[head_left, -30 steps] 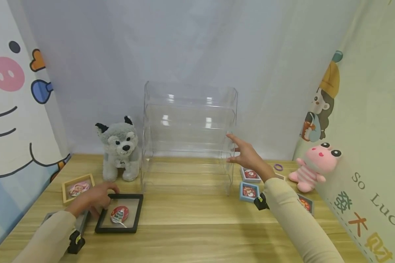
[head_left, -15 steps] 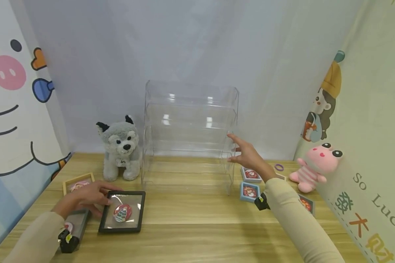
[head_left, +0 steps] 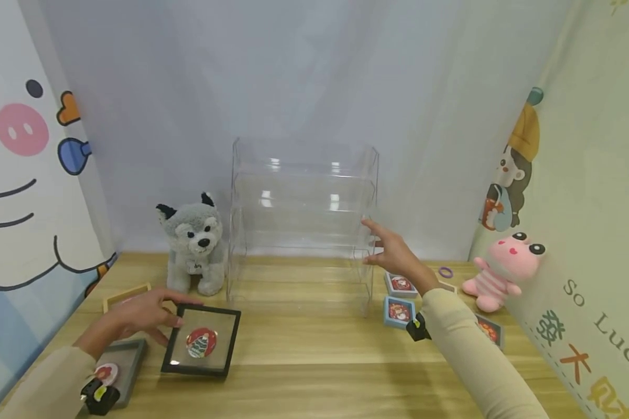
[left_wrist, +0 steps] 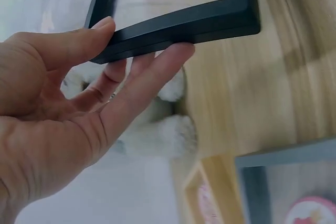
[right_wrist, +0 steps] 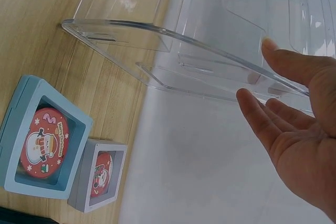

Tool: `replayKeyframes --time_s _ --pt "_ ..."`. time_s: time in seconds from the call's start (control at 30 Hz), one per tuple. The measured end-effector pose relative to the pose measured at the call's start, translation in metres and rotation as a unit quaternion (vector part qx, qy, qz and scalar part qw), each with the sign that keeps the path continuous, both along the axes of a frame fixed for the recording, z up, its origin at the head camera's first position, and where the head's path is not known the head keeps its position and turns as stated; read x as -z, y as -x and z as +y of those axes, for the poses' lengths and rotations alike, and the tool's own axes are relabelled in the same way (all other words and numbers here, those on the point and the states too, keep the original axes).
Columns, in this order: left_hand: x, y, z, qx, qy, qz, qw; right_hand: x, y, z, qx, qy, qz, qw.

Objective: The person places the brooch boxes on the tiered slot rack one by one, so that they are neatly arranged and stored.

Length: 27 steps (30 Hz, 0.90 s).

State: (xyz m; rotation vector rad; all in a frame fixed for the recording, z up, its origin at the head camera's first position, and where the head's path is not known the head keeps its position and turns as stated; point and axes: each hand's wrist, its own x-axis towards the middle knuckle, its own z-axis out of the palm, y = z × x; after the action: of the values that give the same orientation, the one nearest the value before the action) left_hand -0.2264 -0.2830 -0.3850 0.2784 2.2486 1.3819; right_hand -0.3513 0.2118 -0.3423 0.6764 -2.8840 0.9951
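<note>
On the left part of the wood-grained table (head_left: pixel 304 378), a tilted square frame (head_left: pixel 233 342) with a smooth black rim shows a round, red badge (head_left: pixel 201 343) printed with a tree behind its clear window. The left hand (head_left: pixel 141 314) pinches the rim firmly near its upper left corner, between thumb and fingertips; a flat grey frame (head_left: pixel 136 366) lies just beside, and a pale yellow one is partly hidden by the wrist. At a transparent, tiered stand (head_left: pixel 304 221) of glossy plastic, the right hand (head_left: pixel 395 253) is loosely spread, thumb and fingers on either side of the thin side panel with a gap between; whether they touch it I cannot tell. Near that hand sit a boxy blue frame (right_wrist: pixel 76 153) and a smaller pale grey one. Fluffy grey fur covers the plush dog (head_left: pixel 195 247) left of the stand.
</note>
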Motion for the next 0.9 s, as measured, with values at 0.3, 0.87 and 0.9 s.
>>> replayKeyframes --time_s 0.3,0.87,0.9 --pt "-0.042 0.001 0.015 0.036 -0.014 0.096 0.9946 0.0 -0.001 -0.001 -0.001 0.005 -0.004 1.0" --pt "-0.131 0.036 0.044 -0.018 0.059 0.318 0.9459 0.0 -0.003 -0.001 -0.001 0.007 0.001 1.0" --pt "-0.135 0.038 0.046 -0.024 0.064 0.324 0.9436 0.001 -0.002 -0.001 -0.001 0.007 0.001 1.0"
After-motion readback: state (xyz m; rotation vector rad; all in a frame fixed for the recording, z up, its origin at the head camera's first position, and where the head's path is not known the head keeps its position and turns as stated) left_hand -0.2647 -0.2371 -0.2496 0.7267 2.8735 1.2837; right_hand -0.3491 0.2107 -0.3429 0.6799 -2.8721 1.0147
